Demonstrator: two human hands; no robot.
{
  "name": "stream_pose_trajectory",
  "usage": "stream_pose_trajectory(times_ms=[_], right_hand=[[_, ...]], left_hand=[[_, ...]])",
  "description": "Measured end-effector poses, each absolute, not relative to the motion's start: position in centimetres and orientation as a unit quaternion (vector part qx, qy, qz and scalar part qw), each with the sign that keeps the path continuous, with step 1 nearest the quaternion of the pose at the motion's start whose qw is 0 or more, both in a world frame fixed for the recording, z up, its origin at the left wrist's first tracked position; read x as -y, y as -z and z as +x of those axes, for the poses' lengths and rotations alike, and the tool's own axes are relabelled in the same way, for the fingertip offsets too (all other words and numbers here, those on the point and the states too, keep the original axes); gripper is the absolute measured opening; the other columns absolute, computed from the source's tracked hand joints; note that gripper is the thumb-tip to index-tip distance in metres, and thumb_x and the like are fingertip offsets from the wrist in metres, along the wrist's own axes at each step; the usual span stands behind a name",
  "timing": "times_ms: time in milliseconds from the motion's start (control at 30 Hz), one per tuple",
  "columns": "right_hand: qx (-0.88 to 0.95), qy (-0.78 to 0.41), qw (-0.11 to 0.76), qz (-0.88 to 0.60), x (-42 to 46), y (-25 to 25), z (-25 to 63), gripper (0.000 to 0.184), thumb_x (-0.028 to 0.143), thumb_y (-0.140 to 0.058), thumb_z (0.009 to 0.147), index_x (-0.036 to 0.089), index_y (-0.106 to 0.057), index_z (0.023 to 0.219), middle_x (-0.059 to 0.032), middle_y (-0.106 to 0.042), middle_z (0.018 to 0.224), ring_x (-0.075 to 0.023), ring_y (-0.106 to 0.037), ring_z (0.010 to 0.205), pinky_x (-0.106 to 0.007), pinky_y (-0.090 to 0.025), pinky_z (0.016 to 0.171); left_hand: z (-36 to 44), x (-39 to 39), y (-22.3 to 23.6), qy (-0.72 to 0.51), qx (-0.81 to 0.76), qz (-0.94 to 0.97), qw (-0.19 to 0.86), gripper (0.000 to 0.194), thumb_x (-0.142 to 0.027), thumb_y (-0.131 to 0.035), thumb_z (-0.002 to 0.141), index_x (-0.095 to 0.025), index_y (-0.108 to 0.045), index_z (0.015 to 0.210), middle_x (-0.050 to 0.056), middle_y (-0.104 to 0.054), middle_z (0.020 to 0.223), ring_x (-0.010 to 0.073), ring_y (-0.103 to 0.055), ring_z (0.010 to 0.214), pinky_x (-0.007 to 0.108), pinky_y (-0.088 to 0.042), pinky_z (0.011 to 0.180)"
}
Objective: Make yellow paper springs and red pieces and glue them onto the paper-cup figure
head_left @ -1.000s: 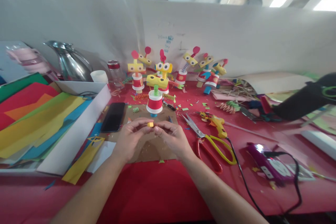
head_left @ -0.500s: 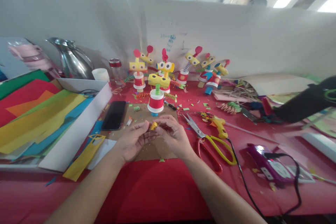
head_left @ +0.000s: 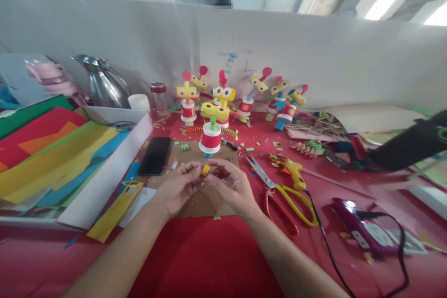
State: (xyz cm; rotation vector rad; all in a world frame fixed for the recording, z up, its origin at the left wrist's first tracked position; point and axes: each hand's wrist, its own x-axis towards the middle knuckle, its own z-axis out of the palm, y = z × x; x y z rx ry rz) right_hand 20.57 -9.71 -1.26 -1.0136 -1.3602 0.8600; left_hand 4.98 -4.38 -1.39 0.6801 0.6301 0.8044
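Observation:
A small folded yellow paper strip (head_left: 206,170), pleated like the paper springs on the figures, is pinched between my two hands above the brown cardboard (head_left: 209,202). My left hand (head_left: 181,188) holds it from the left, thumb and fingertips closed. From the other side my right hand (head_left: 232,186) grips it, thumb below and fingers curled behind. Just beyond my fingers stands a paper-cup figure (head_left: 210,142) with a yellow tube head, a green spring neck and spring arms. Scissors with yellow handles (head_left: 263,177) and red-handled pliers (head_left: 279,216) lie right of my right hand.
At left, a white box (head_left: 104,172) holds coloured paper, with a black phone (head_left: 154,156) beside it. Several similar figures (head_left: 188,109) line the back. A yellow glue gun (head_left: 295,174) and a purple device (head_left: 366,230) with a black cable lie at right.
The whole view has shifted slightly down and right. Both hands still hold the yellow paper strip, now turned a little between the fingertips.

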Motion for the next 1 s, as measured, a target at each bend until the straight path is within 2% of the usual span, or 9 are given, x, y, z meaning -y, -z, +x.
stream_pose_trajectory(times_ms=[100, 233, 433, 567, 733, 1000], right_hand=[[0.575, -0.359, 0.592, -0.435, 9.65, 1.43, 20.34, 0.025, 0.027, -0.067, 0.082, 0.022, -0.067, 0.107, -0.0043, -0.07, 0.101, -0.0155, -0.064, 0.083, -0.031, -0.052, 0.076], [0.545, -0.368, 0.608, -0.445, 9.38, 1.85, 20.35, 0.023, 0.029, -0.066, 0.083, 0.022, -0.067, 0.105, -0.0045, -0.07, 0.1, -0.0168, -0.065, 0.088, -0.032, -0.054, 0.08], [0.532, -0.367, 0.625, -0.437, 9.12, 2.01, 20.69, 0.026, 0.026, -0.067, 0.081, 0.022, -0.064, 0.107, -0.0041, -0.07, 0.096, -0.0163, -0.065, 0.089, -0.03, -0.053, 0.079], [0.563, -0.345, 0.607, -0.442, 9.24, 1.94, 20.55, 0.026, 0.023, -0.066, 0.082, 0.022, -0.063, 0.107, -0.004, -0.069, 0.098, -0.0165, -0.064, 0.093, -0.031, -0.052, 0.083], [0.581, -0.347, 0.598, -0.429, 9.32, 2.04, 20.45, 0.029, 0.022, -0.069, 0.08, 0.022, -0.061, 0.108, -0.004, -0.067, 0.1, -0.0144, -0.063, 0.083, -0.03, -0.053, 0.078], [0.619, -0.273, 0.59, -0.441, 9.49, 1.96, 20.02, 0.019, 0.02, -0.066, 0.081, 0.022, -0.063, 0.1, -0.0015, -0.067, 0.087, -0.0144, -0.063, 0.076, -0.027, -0.053, 0.072]], left_hand=[[5.11, 4.5, 1.6, -0.371, -0.298, 0.343, 0.81, 0.024, -0.024, -0.084, 0.065, -0.014, -0.063, 0.072, -0.002, -0.066, 0.069, 0.0082, -0.063, 0.063, 0.019, -0.052, 0.064], [5.39, 4.61, 1.5, -0.379, -0.313, 0.357, 0.795, 0.025, -0.031, -0.082, 0.068, -0.014, -0.064, 0.075, 0.001, -0.068, 0.071, 0.0107, -0.064, 0.064, 0.022, -0.051, 0.064], [5.52, 4.73, 1.11, -0.387, -0.318, 0.363, 0.786, 0.023, -0.026, -0.082, 0.068, -0.014, -0.064, 0.076, 0.002, -0.068, 0.076, 0.0118, -0.066, 0.073, 0.021, -0.048, 0.066], [5.45, 4.85, 0.98, -0.385, -0.305, 0.349, 0.798, 0.026, -0.023, -0.084, 0.064, -0.015, -0.061, 0.072, -0.002, -0.064, 0.07, 0.0088, -0.062, 0.066, 0.02, -0.048, 0.063], [5.25, 4.61, 1.25, -0.396, -0.306, 0.325, 0.803, 0.03, -0.021, -0.087, 0.059, -0.014, -0.06, 0.07, -0.003, -0.062, 0.069, 0.0078, -0.061, 0.065, 0.019, -0.049, 0.064], [5.26, 4.53, 1.69, -0.392, -0.296, 0.31, 0.814, 0.027, -0.021, -0.086, 0.059, -0.015, -0.062, 0.07, -0.003, -0.061, 0.069, 0.0074, -0.058, 0.063, 0.019, -0.049, 0.062]])
